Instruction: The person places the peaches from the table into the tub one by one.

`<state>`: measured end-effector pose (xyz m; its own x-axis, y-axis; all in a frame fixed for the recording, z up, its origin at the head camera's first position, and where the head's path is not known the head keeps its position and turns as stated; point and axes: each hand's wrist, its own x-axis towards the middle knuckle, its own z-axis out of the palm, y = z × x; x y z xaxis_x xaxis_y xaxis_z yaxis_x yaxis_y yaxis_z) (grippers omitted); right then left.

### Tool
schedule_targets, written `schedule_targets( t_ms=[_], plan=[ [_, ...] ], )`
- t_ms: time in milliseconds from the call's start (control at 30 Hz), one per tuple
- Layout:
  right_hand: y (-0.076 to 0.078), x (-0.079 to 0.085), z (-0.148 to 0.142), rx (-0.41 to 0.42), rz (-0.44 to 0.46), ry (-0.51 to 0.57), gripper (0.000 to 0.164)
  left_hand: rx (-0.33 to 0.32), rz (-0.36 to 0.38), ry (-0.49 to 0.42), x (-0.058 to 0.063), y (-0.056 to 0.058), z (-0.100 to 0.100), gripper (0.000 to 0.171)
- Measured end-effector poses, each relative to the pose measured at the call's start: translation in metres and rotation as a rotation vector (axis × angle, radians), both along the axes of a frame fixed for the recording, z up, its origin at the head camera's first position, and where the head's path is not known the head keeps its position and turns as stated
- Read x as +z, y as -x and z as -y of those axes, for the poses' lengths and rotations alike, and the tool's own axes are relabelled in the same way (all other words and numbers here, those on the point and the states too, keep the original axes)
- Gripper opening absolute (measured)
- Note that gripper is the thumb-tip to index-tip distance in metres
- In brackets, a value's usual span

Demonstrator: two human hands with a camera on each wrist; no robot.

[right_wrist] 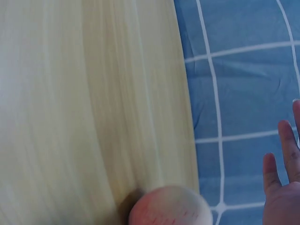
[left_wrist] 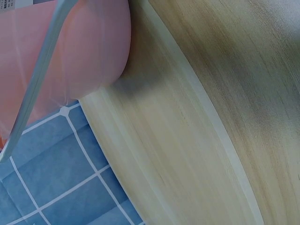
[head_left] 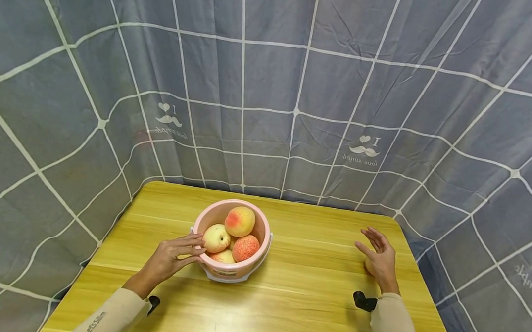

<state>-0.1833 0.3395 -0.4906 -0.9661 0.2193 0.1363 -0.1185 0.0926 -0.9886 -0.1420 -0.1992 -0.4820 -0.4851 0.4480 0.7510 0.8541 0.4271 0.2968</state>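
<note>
A pink bucket (head_left: 262, 255) with a white handle stands left of centre on the table, holding several peaches (head_left: 240, 221). My left hand (head_left: 169, 261) touches the bucket's left rim with its fingers extended; the left wrist view shows only the bucket's side (left_wrist: 89, 51) and handle (left_wrist: 40, 70). On the table's right side, my right hand (head_left: 383, 262) is held with its fingers spread. A single peach (right_wrist: 171, 208) sits beside it, mostly hidden behind the hand in the head view. In the right wrist view, the fingers (right_wrist: 290, 164) are apart from that peach.
The wooden table (head_left: 305, 296) has its far edge close to a grey-blue checked curtain (head_left: 267, 136), which also hangs along both sides. A black wrist strap piece (head_left: 364, 301) juts from the right sleeve.
</note>
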Motion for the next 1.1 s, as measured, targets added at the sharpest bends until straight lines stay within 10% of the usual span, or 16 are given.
schedule_targets(
  t_ms=[400, 1100],
  plan=[
    [-0.007, -0.010, -0.022, -0.188, 0.004, 0.148, 0.055, 0.013, 0.026, 0.008, -0.001, 0.000, 0.001, 0.022],
    [-0.021, -0.048, -0.052, -0.294, 0.262, -0.101, 0.082, -0.004, 0.000, -0.014, -0.002, 0.001, -0.001, 0.028]
  ],
)
